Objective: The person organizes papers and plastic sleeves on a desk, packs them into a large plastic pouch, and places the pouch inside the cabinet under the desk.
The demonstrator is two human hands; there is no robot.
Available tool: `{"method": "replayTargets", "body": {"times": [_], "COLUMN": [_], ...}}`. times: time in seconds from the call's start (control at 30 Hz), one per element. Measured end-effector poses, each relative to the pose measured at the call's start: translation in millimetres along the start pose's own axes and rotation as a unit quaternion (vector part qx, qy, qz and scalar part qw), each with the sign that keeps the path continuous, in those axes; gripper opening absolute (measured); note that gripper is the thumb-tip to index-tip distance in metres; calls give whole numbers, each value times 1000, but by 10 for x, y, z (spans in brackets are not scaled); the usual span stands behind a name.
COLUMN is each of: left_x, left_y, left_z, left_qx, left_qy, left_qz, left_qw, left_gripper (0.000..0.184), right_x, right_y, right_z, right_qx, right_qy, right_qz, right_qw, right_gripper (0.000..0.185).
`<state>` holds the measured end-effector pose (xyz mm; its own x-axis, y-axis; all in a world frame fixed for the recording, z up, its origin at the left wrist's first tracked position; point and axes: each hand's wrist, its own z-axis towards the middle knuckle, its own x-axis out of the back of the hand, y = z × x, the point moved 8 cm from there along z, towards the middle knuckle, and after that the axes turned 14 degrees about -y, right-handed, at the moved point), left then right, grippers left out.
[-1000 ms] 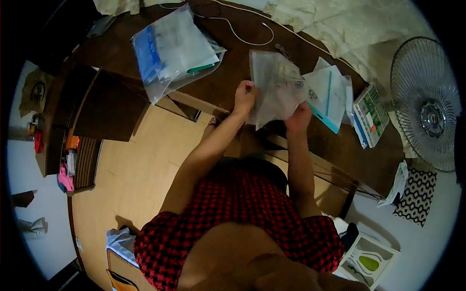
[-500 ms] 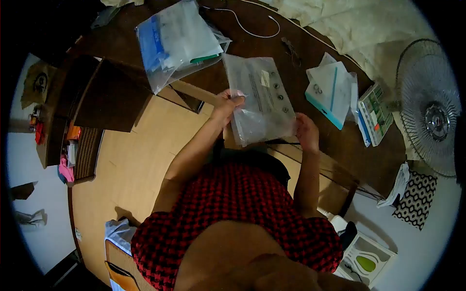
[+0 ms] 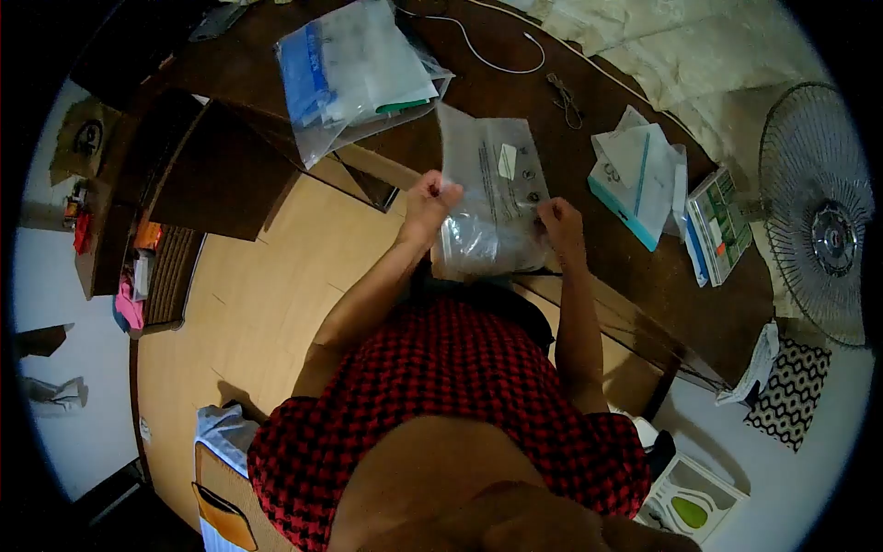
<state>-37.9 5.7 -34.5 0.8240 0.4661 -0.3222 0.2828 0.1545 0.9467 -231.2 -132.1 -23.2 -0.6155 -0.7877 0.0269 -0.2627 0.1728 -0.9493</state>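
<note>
A clear plastic bag (image 3: pixel 492 202) with printed text, small round symbols and a pale label is stretched between my hands at the front edge of the desk. My left hand (image 3: pixel 429 204) pinches its left side, thumb on top. On the opposite side, my right hand (image 3: pixel 561 228) grips the right edge with fingers closed. The bag's lower part is creased and shiny, and hangs over the desk edge toward my body. Whether anything lies inside it I cannot tell.
Stacked plastic packaging (image 3: pixel 354 78) with blue and white parts lies at the back left. A white cable (image 3: pixel 478 55) and a dark cord (image 3: pixel 564 99) are behind. Flat teal-edged packs (image 3: pixel 635 184), a green-and-white box (image 3: pixel 719 225) and a fan (image 3: pixel 819 216) are to the right.
My right hand has moved up and slightly left along the bag's right edge. My left hand stays on the left side. The bag is drawn narrower, and the view has shifted a little.
</note>
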Motion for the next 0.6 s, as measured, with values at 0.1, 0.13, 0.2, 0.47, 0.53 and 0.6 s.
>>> {"method": "replayTargets", "body": {"times": [0.1, 0.13, 0.2, 0.47, 0.53, 0.6], "left_x": [-462, -543, -1134, -1490, -1358, -1175], "left_y": [873, 1092, 1711, 1346, 974, 601], "left_z": [93, 144, -19, -216, -316, -404], "left_qx": [-122, -121, -381, -444, -429, -349], "left_qy": [-125, -126, -214, -315, -313, -335], "left_qz": [329, 328, 533, 683, 700, 706], "left_qw": [928, 928, 724, 486, 477, 517], "left_gripper": [11, 11, 16, 16, 12, 26], "right_x": [87, 87, 80, 330, 376, 281], "right_y": [-355, -611, -1041, -1396, -1120, -696], "right_z": [-31, -83, -165, -677, -636, -606], "right_qx": [119, 183, 251, 515, 472, 416], "right_qy": [81, 115, 149, 293, 159, 22], "right_qz": [-217, -220, -223, -332, -420, -492], "right_qw": [965, 951, 930, 734, 759, 765], "right_gripper": [41, 55, 71, 47, 35, 28]}}
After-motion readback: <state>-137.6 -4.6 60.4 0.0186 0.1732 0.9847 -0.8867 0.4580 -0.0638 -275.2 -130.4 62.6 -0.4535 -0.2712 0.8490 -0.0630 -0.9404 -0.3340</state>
